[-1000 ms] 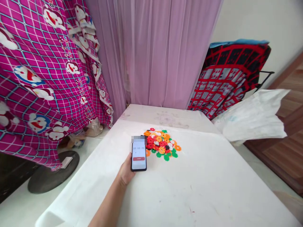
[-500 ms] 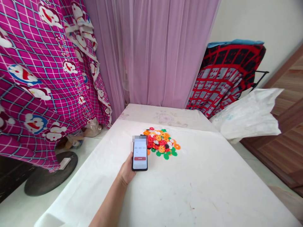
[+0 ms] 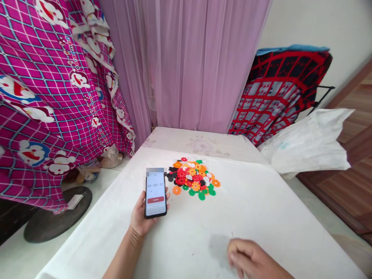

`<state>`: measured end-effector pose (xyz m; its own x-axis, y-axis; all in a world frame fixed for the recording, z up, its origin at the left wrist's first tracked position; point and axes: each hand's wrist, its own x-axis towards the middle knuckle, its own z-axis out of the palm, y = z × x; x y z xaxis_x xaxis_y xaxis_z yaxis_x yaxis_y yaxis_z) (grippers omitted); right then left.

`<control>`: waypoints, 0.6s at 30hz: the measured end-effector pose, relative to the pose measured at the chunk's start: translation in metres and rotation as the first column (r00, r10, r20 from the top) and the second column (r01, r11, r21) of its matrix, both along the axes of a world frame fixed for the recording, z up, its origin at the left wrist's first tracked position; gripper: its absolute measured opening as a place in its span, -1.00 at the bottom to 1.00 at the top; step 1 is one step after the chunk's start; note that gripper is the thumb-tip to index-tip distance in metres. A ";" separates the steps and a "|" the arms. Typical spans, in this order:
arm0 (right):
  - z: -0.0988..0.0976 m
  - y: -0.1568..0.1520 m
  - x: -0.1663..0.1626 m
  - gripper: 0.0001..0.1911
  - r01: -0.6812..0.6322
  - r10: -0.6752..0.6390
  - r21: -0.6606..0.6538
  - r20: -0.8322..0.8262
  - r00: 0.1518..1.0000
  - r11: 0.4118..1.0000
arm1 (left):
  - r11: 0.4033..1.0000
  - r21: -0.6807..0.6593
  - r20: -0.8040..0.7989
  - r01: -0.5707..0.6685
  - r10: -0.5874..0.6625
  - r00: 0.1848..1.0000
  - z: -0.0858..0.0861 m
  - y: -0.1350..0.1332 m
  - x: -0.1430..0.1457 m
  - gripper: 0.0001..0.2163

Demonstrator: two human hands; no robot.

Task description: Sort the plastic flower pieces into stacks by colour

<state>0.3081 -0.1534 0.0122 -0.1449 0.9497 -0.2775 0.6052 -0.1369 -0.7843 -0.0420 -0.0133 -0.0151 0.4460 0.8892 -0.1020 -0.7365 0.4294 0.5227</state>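
Note:
My left hand (image 3: 142, 215) is wrapped round a smartphone (image 3: 155, 197), held screen up over the white-covered table (image 3: 186, 236). A timer at zero and a red button show on its lit screen. Just right of the phone lies a heap of small flower-shaped plastic discs (image 3: 193, 176) in red, orange, green, black and white. My right hand (image 3: 247, 255) hovers low over the near right part of the table, slightly blurred. Its fingers are curled in and nothing shows in them.
Purple curtains (image 3: 200, 66) hang behind the table. A pink patterned cloth (image 3: 58, 97) drapes at the left above a dark round base (image 3: 58, 217). To the right are a white plastic bag (image 3: 310, 143) and a red-and-black cloth (image 3: 270, 93) on a stand.
My left hand has brought the phone left and nearer, away from the disc heap. My right hand has come into view at the lower right.

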 end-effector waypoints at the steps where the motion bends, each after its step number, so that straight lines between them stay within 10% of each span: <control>1: -0.002 0.015 -0.003 -0.60 0.085 -0.082 0.073 -0.037 0.996 0.994 | 0.999 -0.016 -0.092 -0.034 0.032 0.995 0.006 -0.002 -0.007 -0.49; 5: -0.029 0.045 -0.017 -0.60 0.363 -0.363 0.398 -0.078 0.928 0.843 | 0.958 0.074 -0.630 -0.276 0.260 0.732 0.033 0.001 -0.042 -0.39; 9: -0.055 0.042 -0.022 -0.65 0.261 -0.312 0.540 0.003 0.950 0.800 | 0.896 0.436 -0.899 -0.082 0.429 -0.086 0.049 0.012 -0.062 -0.47; 12: -0.058 0.040 -0.022 -0.65 0.218 -0.304 0.578 0.056 0.951 0.787 | 0.919 0.373 -0.762 0.126 0.381 -0.524 0.046 0.014 -0.059 -0.53; 18: -0.050 0.043 -0.023 -0.65 0.175 -0.292 0.620 0.091 0.952 0.765 | 0.951 0.265 -0.537 0.159 0.283 -0.795 0.036 0.002 -0.049 -0.52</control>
